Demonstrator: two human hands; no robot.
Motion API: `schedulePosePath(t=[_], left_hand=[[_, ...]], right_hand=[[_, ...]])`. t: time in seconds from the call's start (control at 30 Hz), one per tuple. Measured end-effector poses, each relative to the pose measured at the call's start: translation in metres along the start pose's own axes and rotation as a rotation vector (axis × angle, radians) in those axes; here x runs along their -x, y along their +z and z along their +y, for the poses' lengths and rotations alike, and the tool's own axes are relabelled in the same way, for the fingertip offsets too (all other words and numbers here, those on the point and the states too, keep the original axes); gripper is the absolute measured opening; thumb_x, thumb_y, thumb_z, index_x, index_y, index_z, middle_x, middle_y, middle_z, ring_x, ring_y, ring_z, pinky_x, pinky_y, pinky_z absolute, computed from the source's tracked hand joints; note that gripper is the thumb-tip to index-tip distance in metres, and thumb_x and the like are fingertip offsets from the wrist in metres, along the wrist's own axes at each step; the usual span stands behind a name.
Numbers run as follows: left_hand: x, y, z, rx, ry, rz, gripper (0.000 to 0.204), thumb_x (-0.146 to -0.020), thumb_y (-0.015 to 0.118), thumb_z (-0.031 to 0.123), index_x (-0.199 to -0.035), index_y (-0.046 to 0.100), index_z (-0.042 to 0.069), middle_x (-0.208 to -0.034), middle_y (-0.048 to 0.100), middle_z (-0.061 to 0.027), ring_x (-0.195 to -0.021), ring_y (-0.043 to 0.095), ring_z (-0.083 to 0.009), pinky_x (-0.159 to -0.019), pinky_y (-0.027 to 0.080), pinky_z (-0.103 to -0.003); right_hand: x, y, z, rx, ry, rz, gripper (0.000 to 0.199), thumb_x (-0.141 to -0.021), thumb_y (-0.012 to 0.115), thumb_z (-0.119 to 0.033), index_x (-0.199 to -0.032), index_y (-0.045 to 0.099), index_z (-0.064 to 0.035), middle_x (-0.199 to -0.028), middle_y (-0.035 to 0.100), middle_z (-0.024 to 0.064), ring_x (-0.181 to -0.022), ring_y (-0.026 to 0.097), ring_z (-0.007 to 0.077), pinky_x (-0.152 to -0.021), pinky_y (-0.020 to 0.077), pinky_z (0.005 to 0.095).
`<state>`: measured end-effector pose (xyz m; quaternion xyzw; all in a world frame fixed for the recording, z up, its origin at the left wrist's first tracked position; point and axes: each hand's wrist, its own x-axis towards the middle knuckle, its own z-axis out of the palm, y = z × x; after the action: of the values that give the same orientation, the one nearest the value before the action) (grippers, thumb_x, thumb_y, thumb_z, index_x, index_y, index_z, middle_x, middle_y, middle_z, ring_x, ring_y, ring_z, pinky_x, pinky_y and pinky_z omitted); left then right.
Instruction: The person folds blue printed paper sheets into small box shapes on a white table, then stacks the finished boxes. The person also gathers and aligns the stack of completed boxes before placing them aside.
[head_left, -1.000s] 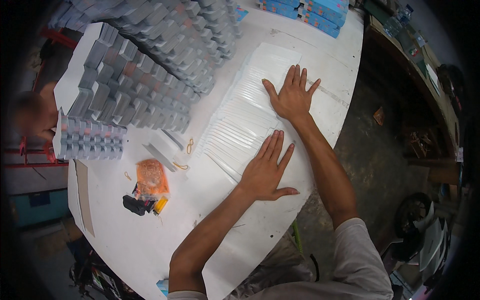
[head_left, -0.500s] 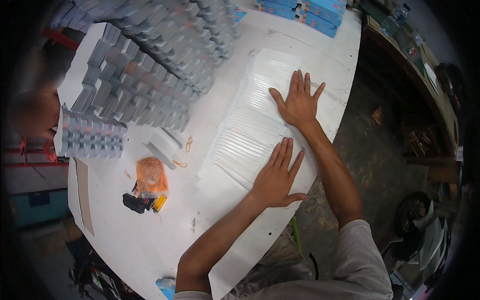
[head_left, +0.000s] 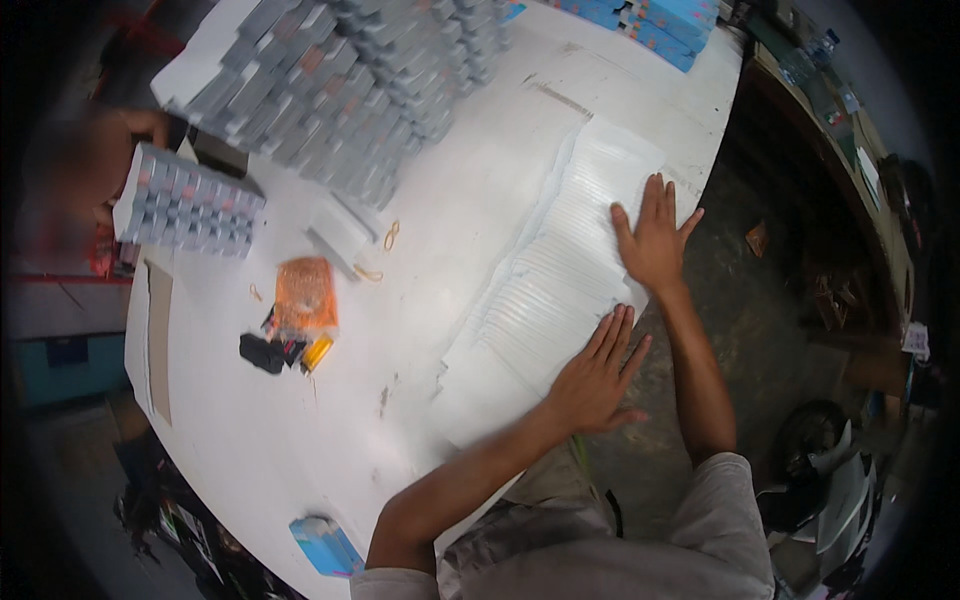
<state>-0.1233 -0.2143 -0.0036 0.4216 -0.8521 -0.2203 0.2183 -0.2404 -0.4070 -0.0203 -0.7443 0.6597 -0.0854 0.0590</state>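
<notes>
The fanned row of flat white card sheets (head_left: 560,270) lies on the right part of the white counter (head_left: 300,440), running from the near middle to the far right, close to the counter's right edge. The left hand (head_left: 592,378) presses flat on the near end of the row, fingers (head_left: 610,340) spread wide and holding nothing. The right hand (head_left: 655,238) presses flat on the far part, fingers also wide and holding nothing. I judge the step in hand to be the spreading or levelling of the overlapped sheets under both palms. The next move, it seems, calls for even downward pressure and a slow slide, so that no sheet slips out.

The right edge of the counter is just beside both hands, so a push to the right could send sheets over it. To the left there is open room up to the orange mesh bag (head_left: 304,290) and the small black objects (head_left: 265,352). The grey stacked boxes (head_left: 350,90) stand far left, well apart.
</notes>
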Motion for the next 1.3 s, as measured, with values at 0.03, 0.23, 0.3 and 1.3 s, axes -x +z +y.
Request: schedulePosePath(t=[0.03, 0.23, 0.3, 1.3], left_hand=[[0.003, 0.001, 0.004, -0.052, 0.014, 0.007, 0.108, -0.091, 0.056, 0.074, -0.158, 0.035, -0.008, -0.163, 0.021, -0.0430, -0.155, 0.018, -0.0547, -0.129, 0.015, -0.059], [0.005, 0.009, 0.002, -0.043, 0.029, 0.027, 0.098, -0.094, 0.055, 0.069, -0.160, 0.036, 0.000, -0.169, 0.020, -0.0319, -0.160, 0.015, -0.0441, -0.130, 0.010, -0.057], [0.011, 0.032, -0.007, 0.295, -0.046, 0.103, 0.096, -0.095, 0.055, 0.067, -0.161, 0.036, 0.001, -0.170, 0.019, -0.0311, -0.161, 0.011, -0.0432, -0.131, 0.004, -0.057], [0.506, -0.083, 0.146, -0.436, -1.644, 0.671, 0.109, -0.076, 0.090, 0.043, -0.158, 0.035, -0.003, -0.145, 0.048, -0.0344, -0.134, 0.047, -0.0521, -0.112, 0.039, -0.062]], right_hand=[[0.001, 0.000, 0.006, -0.147, 0.021, 0.030, 0.094, -0.104, 0.040, -0.067, -0.160, 0.030, 0.0084, -0.166, 0.033, 0.0272, -0.159, 0.019, 0.0412, -0.123, -0.0050, 0.0697], [0.057, -0.082, -0.038, -0.454, -0.215, 0.360, 0.046, -0.094, 0.076, -0.022, -0.128, 0.061, 0.0057, -0.126, 0.064, 0.0224, -0.122, 0.059, 0.0408, -0.107, 0.0419, 0.0503], [0.126, -0.104, -0.081, -0.758, -0.294, -0.335, 0.043, -0.093, 0.076, -0.026, -0.127, 0.066, -0.0013, -0.120, 0.070, 0.0212, -0.123, 0.063, 0.0405, -0.110, 0.0447, 0.0458], [0.301, -0.001, -0.153, -0.398, -0.741, 0.087, 0.035, -0.087, 0.073, -0.007, -0.120, 0.067, 0.0032, -0.122, 0.065, 0.0220, -0.112, 0.061, 0.0397, -0.098, 0.0461, 0.0505]])
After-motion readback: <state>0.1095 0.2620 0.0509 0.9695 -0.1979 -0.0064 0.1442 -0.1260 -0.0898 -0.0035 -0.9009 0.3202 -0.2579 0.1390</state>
